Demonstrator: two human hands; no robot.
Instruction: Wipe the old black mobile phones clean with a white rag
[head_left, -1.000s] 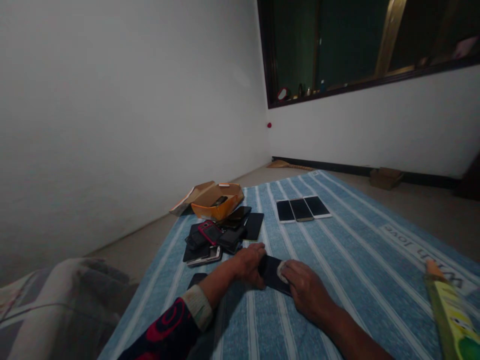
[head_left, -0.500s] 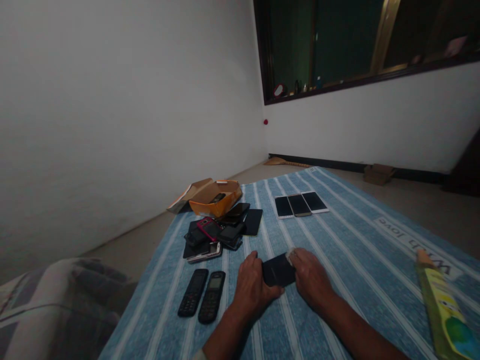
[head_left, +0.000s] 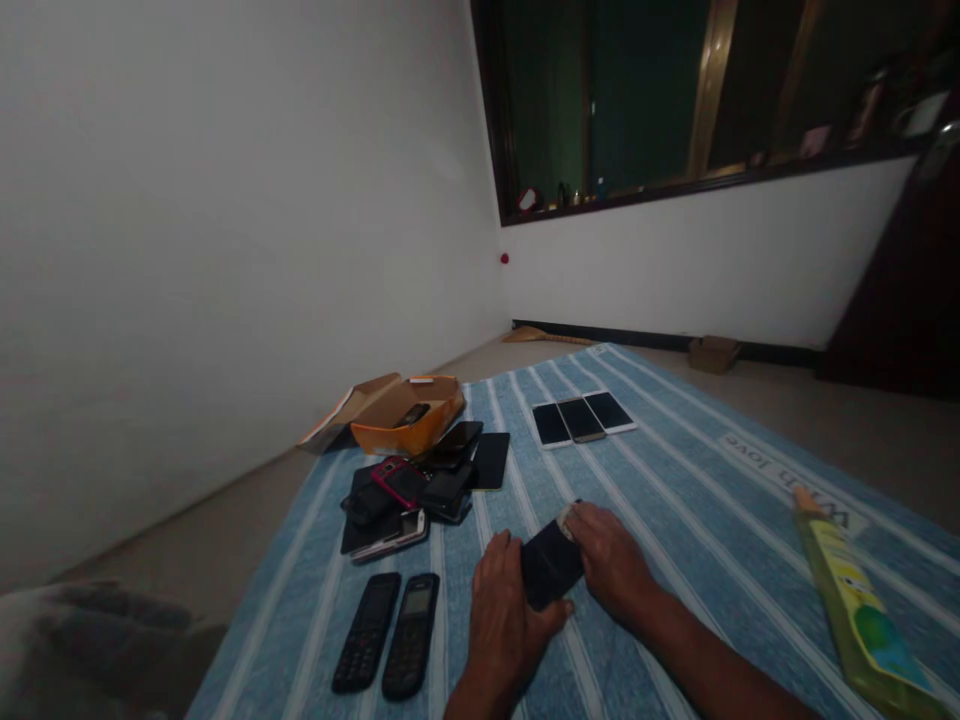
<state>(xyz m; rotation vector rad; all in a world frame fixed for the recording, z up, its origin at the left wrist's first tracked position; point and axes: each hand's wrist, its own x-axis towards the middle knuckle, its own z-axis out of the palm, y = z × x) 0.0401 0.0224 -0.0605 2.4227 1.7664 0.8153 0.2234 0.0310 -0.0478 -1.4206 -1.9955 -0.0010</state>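
Observation:
A dark smartphone [head_left: 551, 564] is held low over the striped cloth, its printed back apparently facing up. My left hand [head_left: 506, 605] grips its near left end, thumb along the lower edge and fingers at the far side. At the opposite end, my right hand [head_left: 611, 560] is closed on a small whitish wad, cloth or tissue [head_left: 566, 522], pressed to the phone's corner. Two black keypad phones [head_left: 366, 632] lie side by side left of my left hand. Beyond them is a pile of mixed phones [head_left: 405, 500], one with a pink frame.
An open orange cardboard box [head_left: 409, 425] with a phone inside stands behind the pile. Three smartphones [head_left: 581, 420] lie in a row farther back. A bottle of yellow-green liquid [head_left: 855, 610] lies at the right on the blue striped cloth [head_left: 697, 520]. A wall borders the left.
The phone has turned so its right end points farther away and up. My right hand with the wad stays at that end. The whole view has shifted slightly to the right.

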